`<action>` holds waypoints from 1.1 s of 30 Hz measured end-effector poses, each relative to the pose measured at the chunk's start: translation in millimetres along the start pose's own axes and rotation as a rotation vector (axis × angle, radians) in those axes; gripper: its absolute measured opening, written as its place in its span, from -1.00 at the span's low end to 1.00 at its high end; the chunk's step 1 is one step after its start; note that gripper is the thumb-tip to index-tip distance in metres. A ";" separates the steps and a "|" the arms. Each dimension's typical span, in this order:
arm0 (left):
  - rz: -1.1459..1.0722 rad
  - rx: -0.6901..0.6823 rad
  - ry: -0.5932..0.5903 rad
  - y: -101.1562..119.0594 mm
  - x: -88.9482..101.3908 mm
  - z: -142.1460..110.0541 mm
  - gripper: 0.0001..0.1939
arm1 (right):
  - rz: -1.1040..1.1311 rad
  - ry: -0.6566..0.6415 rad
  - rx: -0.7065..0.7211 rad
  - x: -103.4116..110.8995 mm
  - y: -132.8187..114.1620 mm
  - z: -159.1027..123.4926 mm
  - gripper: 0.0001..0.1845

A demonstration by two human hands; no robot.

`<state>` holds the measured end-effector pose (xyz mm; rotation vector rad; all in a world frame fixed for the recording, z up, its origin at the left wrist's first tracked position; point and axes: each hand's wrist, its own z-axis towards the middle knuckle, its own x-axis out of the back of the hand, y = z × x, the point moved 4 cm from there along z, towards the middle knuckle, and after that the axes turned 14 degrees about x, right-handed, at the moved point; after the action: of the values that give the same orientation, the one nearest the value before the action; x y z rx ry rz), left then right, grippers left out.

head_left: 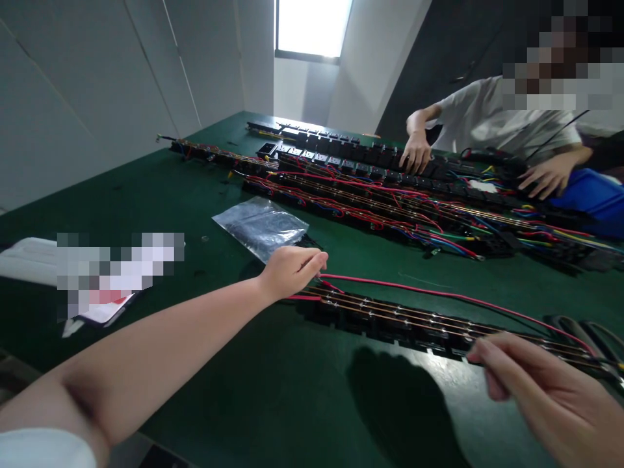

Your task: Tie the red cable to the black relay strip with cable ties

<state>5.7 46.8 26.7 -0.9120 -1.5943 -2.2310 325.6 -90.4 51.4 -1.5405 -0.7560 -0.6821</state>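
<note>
1. green tabletop (160, 195), smooth and flat, set beside pale grey wall panels (112, 71) and below a bright rectangular window (314, 26).
2. long black strip with copper-coloured rods (400, 318), lying on the near part of the tabletop, extending between the wearer's two hands and beyond the right one.
3. left hand (292, 270): closed, fingers curled over the strip's left end; what lies inside the fist is hidden.
4. thin red wire (414, 286), running from beside the left hand along the strip's far side.
5. right hand (550, 390): partly curled, fingertips just beside the strip's near edge; whether it grips anything cannot be told.
6. crinkled clear plastic bag (263, 224), flat beyond the left hand.
7. wired black strips (341, 192) with multicoloured leads, grouped farther back.
8. co-worker in a white shirt (480, 114), across the tabletop, one hand (416, 153) at the rear strips.
</note>
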 end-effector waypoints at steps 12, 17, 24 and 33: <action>0.100 -0.033 -0.125 1.4 -5.7 4.2 -0.55 | -0.157 -0.358 0.625 -90.2 -124.9 131.1 -0.67; 0.066 -0.029 -0.169 0.2 -10.0 8.9 -0.57 | -0.198 -0.418 0.677 -88.5 -127.2 120.5 -0.60; -0.002 -0.019 -0.244 1.0 -9.9 11.9 -0.56 | -0.353 -0.519 0.717 -81.8 -119.0 109.1 -0.13; 0.007 -0.082 -0.412 1.0 -7.1 11.1 -0.54 | -0.296 -0.542 0.684 -82.2 -116.7 110.1 -0.45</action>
<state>15.5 55.5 25.3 -1.4757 -1.6610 -2.2195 182.9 19.5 47.2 -0.9780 -1.4698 -0.1566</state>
